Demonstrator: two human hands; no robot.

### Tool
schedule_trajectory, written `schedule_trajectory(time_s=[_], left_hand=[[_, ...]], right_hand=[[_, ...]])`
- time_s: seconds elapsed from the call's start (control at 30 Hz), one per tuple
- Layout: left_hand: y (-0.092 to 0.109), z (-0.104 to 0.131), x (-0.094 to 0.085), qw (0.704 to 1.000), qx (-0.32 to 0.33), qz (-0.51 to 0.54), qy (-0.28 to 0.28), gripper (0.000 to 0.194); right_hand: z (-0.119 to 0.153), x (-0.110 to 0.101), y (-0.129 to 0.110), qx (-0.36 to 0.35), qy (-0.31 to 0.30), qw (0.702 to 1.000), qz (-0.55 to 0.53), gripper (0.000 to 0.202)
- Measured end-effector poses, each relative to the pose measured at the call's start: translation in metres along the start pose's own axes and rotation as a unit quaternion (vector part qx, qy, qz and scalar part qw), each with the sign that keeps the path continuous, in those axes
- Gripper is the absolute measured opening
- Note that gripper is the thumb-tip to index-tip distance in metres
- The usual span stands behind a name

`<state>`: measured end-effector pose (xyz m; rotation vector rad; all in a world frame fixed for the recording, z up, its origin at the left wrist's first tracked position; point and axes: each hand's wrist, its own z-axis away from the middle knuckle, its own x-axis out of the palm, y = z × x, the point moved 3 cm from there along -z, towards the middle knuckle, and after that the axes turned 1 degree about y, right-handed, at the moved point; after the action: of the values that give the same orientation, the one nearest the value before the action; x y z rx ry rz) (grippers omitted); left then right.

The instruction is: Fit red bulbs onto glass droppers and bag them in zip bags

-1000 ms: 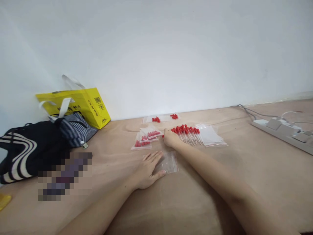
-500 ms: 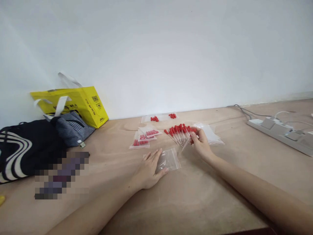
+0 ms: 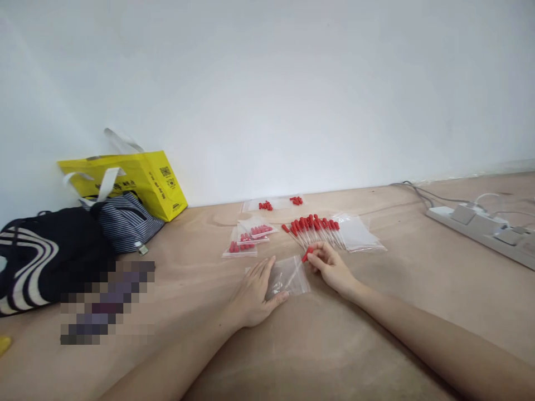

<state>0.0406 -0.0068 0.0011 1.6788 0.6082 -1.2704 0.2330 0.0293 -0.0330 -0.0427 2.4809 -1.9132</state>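
My left hand lies flat with fingers apart, pressing a clear zip bag onto the table. Between the thumb and fingers of my right hand is a dropper, pinched by its red rubber bulb. Its clear tube points left and down over the bag's right end; whether the tip is inside, I cannot tell. Behind my right hand, several droppers with red bulbs lie side by side in a fan. Left of them, a few small zip bags holding red-bulbed droppers overlap one another.
Flat clear bags are stacked right of the loose droppers. Farther back, more red-bulbed pieces lie on clear plastic near the wall. A white power strip is at the right; a yellow bag and a black bag stand left.
My right hand has drawn back from the fan of droppers toward me and left, bringing one dropper to the zip bag. My left hand stays on the bag.
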Motion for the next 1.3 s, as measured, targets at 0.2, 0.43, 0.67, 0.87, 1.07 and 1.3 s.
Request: schedule_trajectory(time_s=[0.2, 0.43, 0.67, 0.87, 1.07, 1.3], left_hand=[[0.0, -0.001, 0.001, 1.0, 0.01, 0.006, 0.006, 0.07], [-0.001, 0.0, -0.005, 0.998, 0.03, 0.041, 0.029, 0.064], [-0.013, 0.005, -0.011, 0.994, 0.083, 0.055, 0.041, 0.051], [-0.018, 0.005, -0.012, 0.989, 0.139, 0.045, -0.031, 0.042], [-0.022, 0.004, -0.011, 0.986, 0.15, 0.041, -0.055, 0.036], [-0.019, 0.004, -0.011, 0.987, 0.146, 0.035, -0.055, 0.036]], right_hand=[[0.007, 0.007, -0.009, -0.048, -0.168, 0.967, 0.185, 0.014], [0.0, 0.005, -0.02, -0.12, -0.22, 0.921, 0.298, 0.021], [-0.057, 0.006, -0.03, -0.088, -0.057, 0.837, 0.538, 0.016], [-0.098, 0.049, -0.016, -0.057, -0.04, 0.802, 0.593, 0.022], [-0.111, 0.063, -0.003, -0.041, -0.014, 0.815, 0.578, 0.023], [-0.107, 0.036, -0.017, -0.063, 0.039, 0.905, 0.419, 0.019]])
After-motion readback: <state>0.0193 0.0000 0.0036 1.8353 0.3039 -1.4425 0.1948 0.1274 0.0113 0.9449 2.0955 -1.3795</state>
